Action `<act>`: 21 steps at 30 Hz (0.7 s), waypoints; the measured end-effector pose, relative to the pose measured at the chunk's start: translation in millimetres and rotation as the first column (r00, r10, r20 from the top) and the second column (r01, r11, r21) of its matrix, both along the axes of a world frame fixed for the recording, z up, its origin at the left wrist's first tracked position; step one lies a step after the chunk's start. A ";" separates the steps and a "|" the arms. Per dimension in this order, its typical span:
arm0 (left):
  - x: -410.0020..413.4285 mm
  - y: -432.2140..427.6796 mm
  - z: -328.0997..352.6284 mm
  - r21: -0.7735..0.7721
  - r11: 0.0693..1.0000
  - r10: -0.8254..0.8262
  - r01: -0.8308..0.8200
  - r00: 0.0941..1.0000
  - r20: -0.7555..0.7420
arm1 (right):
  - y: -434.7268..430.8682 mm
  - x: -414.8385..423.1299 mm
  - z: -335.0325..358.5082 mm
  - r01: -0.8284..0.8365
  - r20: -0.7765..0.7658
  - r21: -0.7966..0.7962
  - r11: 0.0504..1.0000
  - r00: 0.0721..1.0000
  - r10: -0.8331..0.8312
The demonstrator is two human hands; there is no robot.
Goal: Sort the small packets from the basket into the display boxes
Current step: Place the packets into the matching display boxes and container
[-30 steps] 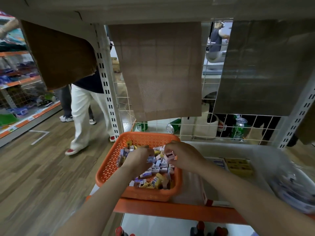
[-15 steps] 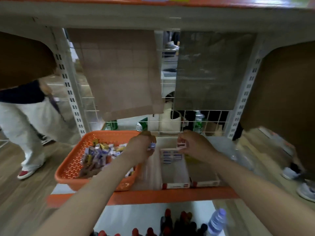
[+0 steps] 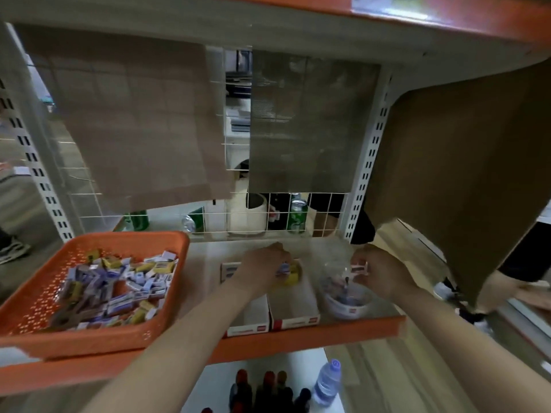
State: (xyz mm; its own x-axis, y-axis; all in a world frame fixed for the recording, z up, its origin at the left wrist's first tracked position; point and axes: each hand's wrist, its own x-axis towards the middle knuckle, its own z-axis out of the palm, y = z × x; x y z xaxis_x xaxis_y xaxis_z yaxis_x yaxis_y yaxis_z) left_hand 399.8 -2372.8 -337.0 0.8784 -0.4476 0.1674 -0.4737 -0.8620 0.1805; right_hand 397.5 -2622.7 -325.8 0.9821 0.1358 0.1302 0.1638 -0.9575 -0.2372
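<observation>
Both hands at drop-off, centre-right.
Left hand [image 3: 262, 274] pinches purple packet [image 3: 283, 268] over display boxes [image 3: 293, 320]; right hand [image 3: 386, 274] pinches pink packet [image 3: 359, 268] over clear tub [image 3: 347, 308]. Likely light, stiff card: pinch long sides. Rest sit in basket [image 3: 125, 237], lower left.

orange-edged shelf [image 3: 298, 342], wire grid back [image 3: 298, 216], probably wooden floor [image 3: 387, 380]

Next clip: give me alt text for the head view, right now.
On a shop shelf, the left hand holds a purple packet over two white display boxes while the right hand pinches a pinkish packet above a clear round tub. An orange basket heaped with small packets sits to the left.
</observation>
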 end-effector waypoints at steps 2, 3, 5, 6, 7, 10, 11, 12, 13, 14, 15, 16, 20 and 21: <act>1.9 -6.6 -1.1 -0.013 1.000 -0.020 0.020 1.000 -0.010 | -3.9 2.0 -4.8 0.013 -0.021 -0.014 1.000 1.000 -0.013; 2.1 -9.0 -1.1 -0.019 1.000 -0.022 0.021 1.000 -0.010 | -5.1 2.6 -6.6 0.014 -0.026 -0.021 1.000 1.000 -0.015; 2.3 -12.2 -0.8 -0.030 0.999 -0.015 0.015 1.000 -0.007 | -6.2 4.8 -10.7 0.015 -0.032 -0.022 1.000 0.999 -0.016; 2.3 -13.5 -0.8 -0.036 0.999 -0.014 0.014 1.000 -0.013 | -5.1 6.4 -12.7 0.010 -0.032 -0.003 1.000 0.999 -0.010; 2.3 -14.6 -1.2 -0.045 0.999 -0.015 0.014 1.000 -0.025 | -3.0 8.1 -14.3 -0.004 -0.024 0.029 1.000 1.000 0.005; 1.3 -16.4 -1.1 -0.066 0.998 -0.022 0.019 0.999 -0.050 | 11.4 12.3 -16.2 -0.104 -0.006 0.169 0.980 0.994 0.106; 1.0 -16.5 -1.0 -0.077 0.997 -0.022 0.019 0.999 -0.047 | 19.0 12.2 -16.2 -0.146 -0.013 0.224 0.963 0.988 0.153; 0.9 -16.4 -1.1 -0.099 0.995 -0.025 0.020 0.999 -0.048 | 27.3 11.9 -16.8 -0.191 -0.013 0.274 0.943 0.979 0.202; 0.3 -16.3 -1.0 -0.124 0.992 -0.028 0.021 0.998 -0.055 | 36.4 11.2 -17.2 -0.230 -0.005 0.316 0.920 0.970 0.244; -0.4 -16.6 -0.8 -0.142 0.990 -0.032 0.023 0.997 -0.063 | 45.1 11.2 -18.8 -0.265 0.011 0.360 0.895 0.960 0.280; -1.1 -16.6 -0.7 -0.155 0.988 -0.038 0.027 0.997 -0.071 | 52.6 11.7 -20.9 -0.285 0.020 0.401 0.871 0.953 0.303; -1.1 -16.7 -1.2 -0.169 0.985 -0.047 0.034 0.996 -0.074 | 59.3 12.2 -22.4 -0.298 0.027 0.433 0.851 0.948 0.318; -1.5 -16.4 -2.4 -0.242 0.970 -0.041 0.016 0.994 -0.097 | 73.9 14.8 -22.6 -0.308 0.052 0.447 0.840 0.946 0.320; -1.9 -16.1 -2.5 -0.233 0.973 -0.033 0.009 0.995 -0.097 | 75.4 15.6 -23.0 -0.305 0.058 0.450 0.839 0.948 0.313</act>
